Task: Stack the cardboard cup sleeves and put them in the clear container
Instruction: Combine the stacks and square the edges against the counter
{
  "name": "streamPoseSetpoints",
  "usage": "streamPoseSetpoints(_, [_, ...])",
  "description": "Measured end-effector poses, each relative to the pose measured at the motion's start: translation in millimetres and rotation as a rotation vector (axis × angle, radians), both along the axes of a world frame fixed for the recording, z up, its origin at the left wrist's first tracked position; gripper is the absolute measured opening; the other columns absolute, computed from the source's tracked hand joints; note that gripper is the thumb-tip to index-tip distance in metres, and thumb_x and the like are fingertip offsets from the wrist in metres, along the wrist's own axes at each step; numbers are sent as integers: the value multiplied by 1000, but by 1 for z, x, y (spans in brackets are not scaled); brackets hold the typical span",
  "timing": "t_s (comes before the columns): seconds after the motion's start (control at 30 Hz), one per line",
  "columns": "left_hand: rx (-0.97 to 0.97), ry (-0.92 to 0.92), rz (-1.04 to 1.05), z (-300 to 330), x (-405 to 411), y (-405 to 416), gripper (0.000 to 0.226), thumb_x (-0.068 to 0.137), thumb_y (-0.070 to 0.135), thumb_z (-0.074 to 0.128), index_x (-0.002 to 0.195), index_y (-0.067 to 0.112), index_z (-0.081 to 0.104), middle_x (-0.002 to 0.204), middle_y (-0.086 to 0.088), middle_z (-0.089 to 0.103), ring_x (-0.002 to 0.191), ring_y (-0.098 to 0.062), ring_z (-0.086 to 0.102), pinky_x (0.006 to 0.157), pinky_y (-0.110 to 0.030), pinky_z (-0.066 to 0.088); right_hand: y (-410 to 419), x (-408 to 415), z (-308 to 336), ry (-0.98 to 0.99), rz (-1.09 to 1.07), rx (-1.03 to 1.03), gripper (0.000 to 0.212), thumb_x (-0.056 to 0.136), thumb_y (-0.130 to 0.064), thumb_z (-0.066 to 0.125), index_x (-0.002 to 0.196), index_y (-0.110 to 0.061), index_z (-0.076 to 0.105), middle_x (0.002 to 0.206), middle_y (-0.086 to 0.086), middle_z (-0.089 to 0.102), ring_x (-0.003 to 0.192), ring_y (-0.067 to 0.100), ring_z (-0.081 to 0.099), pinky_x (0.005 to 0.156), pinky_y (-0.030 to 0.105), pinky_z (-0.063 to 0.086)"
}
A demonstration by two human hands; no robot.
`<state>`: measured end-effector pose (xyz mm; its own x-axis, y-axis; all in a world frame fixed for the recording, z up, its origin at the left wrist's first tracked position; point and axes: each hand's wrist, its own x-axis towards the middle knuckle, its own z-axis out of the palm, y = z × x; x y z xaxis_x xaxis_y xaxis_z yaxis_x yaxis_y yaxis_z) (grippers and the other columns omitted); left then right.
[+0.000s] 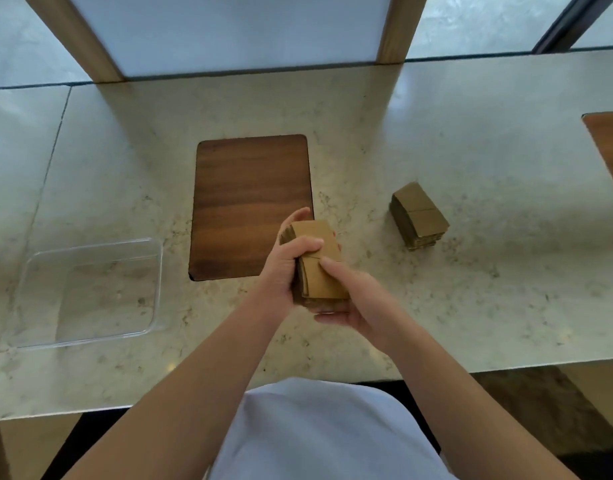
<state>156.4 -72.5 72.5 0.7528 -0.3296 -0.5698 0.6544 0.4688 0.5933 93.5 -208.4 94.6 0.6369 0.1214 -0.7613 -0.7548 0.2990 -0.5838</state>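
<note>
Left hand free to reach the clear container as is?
Probably not yet: the left hand grips the sleeve stack with the right hand. The path to the container looks open.

sleeves [320,268] tan-brown – board [251,206] dark woodgrain – counter [471,161] cream, speckled

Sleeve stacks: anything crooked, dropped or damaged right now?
Nothing stands out. Left hand and right hand grip one neat stack; the second stack sits squared on the counter. The clear container is upright, nothing in it.
</note>
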Motion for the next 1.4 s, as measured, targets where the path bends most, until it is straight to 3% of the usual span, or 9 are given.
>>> streamPoseSetpoints(0.1, [-28, 3, -60, 8, 17, -32, 72, 76, 2, 74, 142, 12, 48, 130, -28, 65, 111, -44, 69, 87, -53, 59, -24, 2, 5, -51, -123, -4, 52, 92, -45, 73, 127, -8, 63, 113, 16, 76, 91, 27, 76, 67, 30, 59])
streamPoseSetpoints(0.17, [79, 21, -134, 13, 28, -63, 58, 79, 7, 78, 133, 3, 56, 122, -26, 68, 104, -39, 74, 85, -52, 62, -46, 9, 5, -75, -187, -78, 48, 94, -47, 70, 126, -11, 65, 114, 13, 74, 93, 25, 74, 68, 29, 57])
streamPoseSetpoints(0.23, [182, 27, -189, 15, 40, -92, 42, 83, 9, 79, 121, 2, 65, 103, -18, 72, 83, -27, 76, 69, -39, 64, -70, 16, 3, -84, -247, -178, 46, 93, -48, 69, 124, -13, 66, 116, 12, 73, 97, 24, 72, 70, 30, 55])
streamPoseSetpoints(0.43, [384, -7, -310, 5, 91, -161, 45, 78, 6, 85, 118, 0, 65, 83, -3, 73, 60, -8, 71, 51, -19, 51, -142, 46, -13, -124, -423, -338, 42, 88, -42, 77, 116, -13, 65, 110, 9, 75, 96, 21, 75, 70, 28, 59])
streamPoseSetpoints(0.67, [714, -69, -490, -18, 135, -200, 66, 75, 33, 90, 127, 8, 58, 114, -4, 62, 106, -23, 55, 85, -36, 43, -176, 81, -40, -68, -421, -514, 56, 84, -56, 72, 125, -22, 55, 112, 1, 69, 101, 22, 69, 92, 47, 60])
streamPoseSetpoints(0.8, [779, -71, -559, -31, 150, -208, 43, 75, 33, 90, 97, 17, 58, 100, 6, 54, 113, -22, 46, 103, -40, 36, -177, 90, -55, -18, -387, -610, 62, 84, -60, 66, 129, -19, 53, 124, 5, 60, 112, 26, 62, 98, 50, 54])
streamPoseSetpoints(1.0, [826, -69, -634, -43, 150, -209, 43, 74, 38, 91, 87, 23, 52, 93, 11, 48, 111, -18, 41, 98, -37, 33, -175, 89, -73, 38, -353, -791, 65, 82, -62, 66, 129, -18, 58, 124, 4, 46, 122, 27, 48, 106, 49, 45])
streamPoseSetpoints(1.17, [820, -118, -655, -48, 151, -206, 52, 76, 40, 89, 115, 18, 62, 105, 6, 57, 109, -20, 52, 99, -39, 38, -177, 88, -75, 28, -392, -797, 63, 76, -63, 68, 123, -25, 57, 118, -3, 43, 124, 23, 46, 105, 43, 43])
streamPoseSetpoints(1.4, [810, -144, -667, -48, 149, -204, 45, 77, 39, 87, 112, 24, 62, 112, 2, 63, 100, -13, 54, 84, -37, 40, -177, 79, -73, -52, -513, -737, 67, 72, -70, 64, 122, -26, 56, 123, -5, 52, 116, 17, 53, 103, 47, 50])
